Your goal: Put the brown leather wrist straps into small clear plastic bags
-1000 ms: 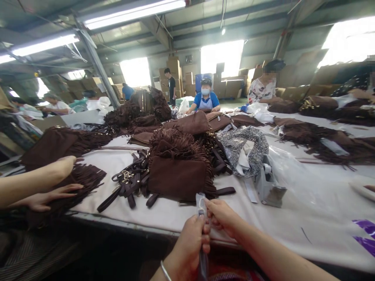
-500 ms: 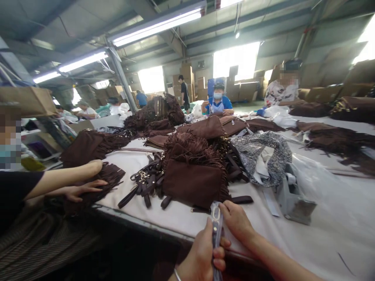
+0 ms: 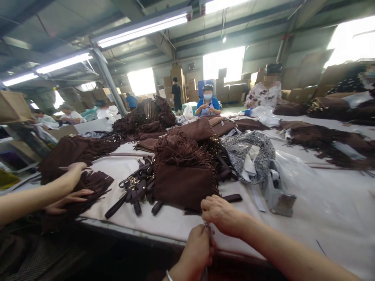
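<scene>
My left hand [image 3: 195,251] is closed in a fist around a thin strap wrapped in clear plastic, at the table's near edge. My right hand [image 3: 220,214] is closed just above it, fingers curled over the strap's top end, which is hidden by them. Right behind my hands lies a brown suede bag with fringe [image 3: 183,179] on the white table [image 3: 322,218]. A bundle of dark brown straps with metal clasps [image 3: 134,187] lies to its left.
A neighbour's two hands [image 3: 68,187] press on a fringed brown piece at the left edge. A grey tape dispenser [image 3: 277,193], a patterned cloth [image 3: 249,152] and clear plastic lie to the right. More brown bags are piled behind; several people work at the far end.
My right hand has come down over the top of the wrapped strap, hiding the metal clasp that showed before. The camera has swung a little.
</scene>
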Action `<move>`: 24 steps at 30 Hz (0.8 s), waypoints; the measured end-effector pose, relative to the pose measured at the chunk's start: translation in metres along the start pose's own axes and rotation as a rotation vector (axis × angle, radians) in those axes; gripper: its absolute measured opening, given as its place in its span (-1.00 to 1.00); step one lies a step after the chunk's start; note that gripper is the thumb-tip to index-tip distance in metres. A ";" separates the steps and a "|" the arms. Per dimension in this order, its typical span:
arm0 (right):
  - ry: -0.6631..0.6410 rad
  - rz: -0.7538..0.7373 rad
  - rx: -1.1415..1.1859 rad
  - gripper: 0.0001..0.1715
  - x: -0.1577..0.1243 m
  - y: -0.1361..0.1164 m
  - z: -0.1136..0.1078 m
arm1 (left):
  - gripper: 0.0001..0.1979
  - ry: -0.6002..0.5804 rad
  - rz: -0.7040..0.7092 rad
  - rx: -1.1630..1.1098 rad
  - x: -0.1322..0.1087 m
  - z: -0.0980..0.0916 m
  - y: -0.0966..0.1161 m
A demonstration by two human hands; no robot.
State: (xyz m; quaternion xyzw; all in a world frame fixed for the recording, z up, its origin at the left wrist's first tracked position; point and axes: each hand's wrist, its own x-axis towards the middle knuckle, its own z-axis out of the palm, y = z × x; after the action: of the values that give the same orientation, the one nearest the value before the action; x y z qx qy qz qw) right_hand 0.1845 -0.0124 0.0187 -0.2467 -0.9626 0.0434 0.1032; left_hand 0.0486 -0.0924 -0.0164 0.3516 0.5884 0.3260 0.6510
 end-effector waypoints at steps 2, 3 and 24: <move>-0.001 -0.058 -0.019 -0.88 0.001 0.004 0.003 | -0.77 -0.027 -0.043 -0.059 -0.001 -0.002 -0.001; 0.018 -0.078 -0.020 -0.90 -0.001 0.005 0.005 | -0.76 -0.055 -0.073 -0.127 -0.001 -0.005 0.000; 0.105 -0.036 0.107 -0.78 -0.031 -0.001 0.016 | -0.76 -0.079 -0.141 -0.233 0.001 -0.004 -0.001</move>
State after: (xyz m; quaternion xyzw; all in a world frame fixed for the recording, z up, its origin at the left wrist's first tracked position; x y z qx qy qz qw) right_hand 0.2072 -0.0292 -0.0020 -0.2255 -0.9564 0.0801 0.1676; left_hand 0.0445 -0.0919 -0.0185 0.2441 0.5439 0.3317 0.7312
